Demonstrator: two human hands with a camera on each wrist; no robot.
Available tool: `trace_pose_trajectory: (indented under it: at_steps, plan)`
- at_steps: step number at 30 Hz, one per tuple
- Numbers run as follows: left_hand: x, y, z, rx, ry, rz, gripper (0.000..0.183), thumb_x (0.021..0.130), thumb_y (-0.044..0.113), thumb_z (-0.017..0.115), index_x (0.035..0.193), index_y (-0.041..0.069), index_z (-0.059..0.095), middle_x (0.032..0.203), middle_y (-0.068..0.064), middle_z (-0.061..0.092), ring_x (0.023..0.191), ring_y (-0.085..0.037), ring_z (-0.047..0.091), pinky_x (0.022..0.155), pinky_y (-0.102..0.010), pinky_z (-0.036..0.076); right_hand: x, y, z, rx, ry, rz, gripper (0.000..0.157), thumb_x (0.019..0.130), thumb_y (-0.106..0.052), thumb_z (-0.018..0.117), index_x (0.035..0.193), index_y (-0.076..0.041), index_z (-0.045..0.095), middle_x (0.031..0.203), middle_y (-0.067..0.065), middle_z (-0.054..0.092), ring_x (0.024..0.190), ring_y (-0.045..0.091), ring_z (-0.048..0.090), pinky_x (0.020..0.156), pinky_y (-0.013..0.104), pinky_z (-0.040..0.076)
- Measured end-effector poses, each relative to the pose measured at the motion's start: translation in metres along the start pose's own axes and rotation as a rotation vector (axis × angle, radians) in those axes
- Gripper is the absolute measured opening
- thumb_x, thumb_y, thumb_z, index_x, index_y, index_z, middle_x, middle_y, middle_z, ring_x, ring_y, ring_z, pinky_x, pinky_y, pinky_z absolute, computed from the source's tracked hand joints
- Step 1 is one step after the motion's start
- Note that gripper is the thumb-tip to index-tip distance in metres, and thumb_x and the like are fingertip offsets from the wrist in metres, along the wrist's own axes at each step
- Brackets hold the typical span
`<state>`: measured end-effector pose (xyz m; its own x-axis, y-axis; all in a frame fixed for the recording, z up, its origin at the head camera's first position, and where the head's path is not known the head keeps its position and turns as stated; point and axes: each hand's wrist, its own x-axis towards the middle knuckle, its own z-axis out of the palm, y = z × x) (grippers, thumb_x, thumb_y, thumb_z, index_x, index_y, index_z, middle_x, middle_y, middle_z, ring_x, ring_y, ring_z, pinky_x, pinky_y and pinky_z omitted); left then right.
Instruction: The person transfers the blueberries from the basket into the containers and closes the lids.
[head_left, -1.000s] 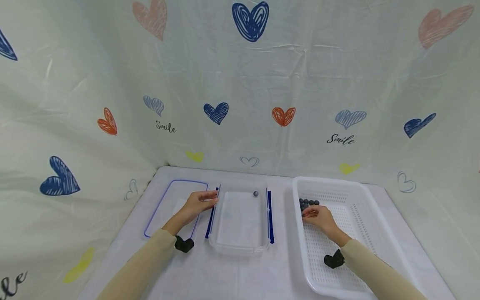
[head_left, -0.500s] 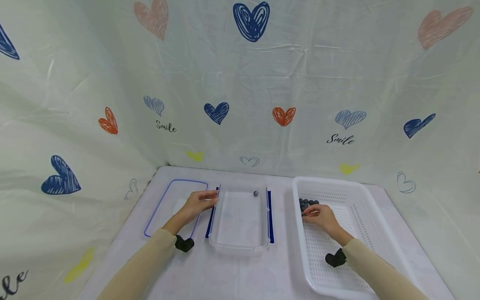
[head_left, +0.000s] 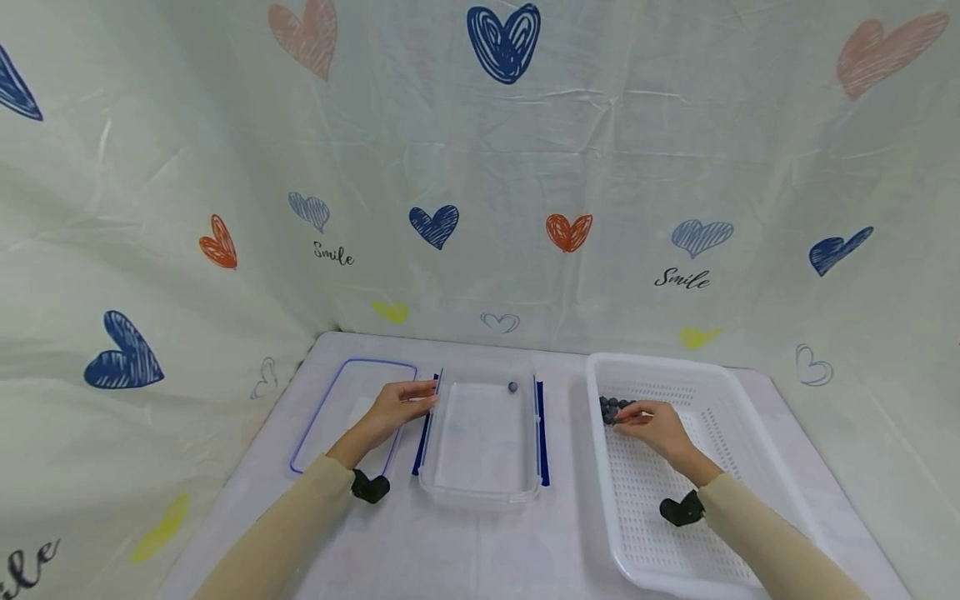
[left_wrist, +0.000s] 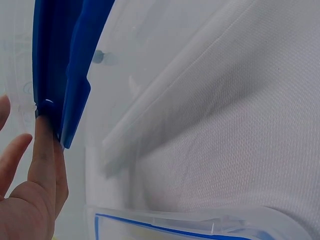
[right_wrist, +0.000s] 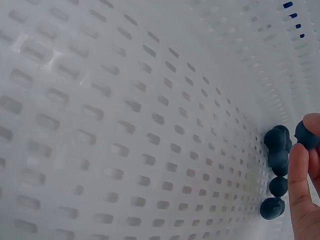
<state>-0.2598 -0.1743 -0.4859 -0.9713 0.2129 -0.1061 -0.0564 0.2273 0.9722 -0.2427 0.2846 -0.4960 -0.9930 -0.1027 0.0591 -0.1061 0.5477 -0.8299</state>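
In the right wrist view a blueberry [right_wrist: 305, 135] is pinched between the thumb and fingers of my right hand [head_left: 654, 427]. That hand is inside a white perforated basket [head_left: 611, 508], close by a cluster of several blueberries [right_wrist: 278, 157] along the basket's left wall. My left hand [head_left: 396, 406] touches the left side of a clear plastic container [head_left: 480, 498] with nearly straight fingers, at its blue latch flap [left_wrist: 75, 65]. A single blueberry [head_left: 513, 387] sits in the container near its far right corner.
A clear lid with a blue seal [head_left: 322, 410] lies left of the container, partly behind the left forearm. The container's other blue latch [head_left: 542, 433] hangs out on its right side. A white cloth with printed hearts [head_left: 480, 150] stands behind the table.
My right hand has drawn back slightly to the right from the basket's left wall, with a blueberry now showing in its fingers. The left hand stays at the container.
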Motion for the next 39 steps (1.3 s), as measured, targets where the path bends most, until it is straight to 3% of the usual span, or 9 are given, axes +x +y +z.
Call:
trace_pose_trajectory:
  at_steps: [19,28,39]
  plan:
    - [0.001,-0.001,0.000,0.007,0.020,-0.018,0.050,0.079,0.025,0.073,0.124,0.007,0.059,0.122,-0.011,0.057,0.103,-0.018,0.059,0.084,-0.029,0.049,-0.003,-0.015,-0.024,0.057,0.015,0.029,0.035,0.073,-0.016,0.078,0.096,0.007,0.066,0.093,0.017,0.067,0.077,0.009,0.065,0.068,0.022,0.051]
    - [0.002,-0.003,0.000,-0.013,0.004,-0.001,0.050,0.081,0.023,0.072,0.125,0.004,0.057,0.124,-0.015,0.056,0.106,-0.020,0.057,0.085,-0.029,0.049,-0.004,-0.028,-0.038,0.093,0.021,0.010,0.036,0.076,-0.017,0.076,0.100,0.007,0.064,0.096,0.020,0.066,0.079,0.011,0.065,0.070,0.023,0.052]
    - [0.000,-0.001,0.000,0.002,0.017,-0.015,0.052,0.080,0.025,0.072,0.125,0.005,0.056,0.124,-0.013,0.056,0.105,-0.020,0.058,0.085,-0.029,0.049,-0.002,-0.041,-0.050,0.081,0.031,-0.010,0.036,0.076,-0.021,0.076,0.099,0.005,0.065,0.090,0.010,0.069,0.079,0.009,0.065,0.070,0.021,0.051]
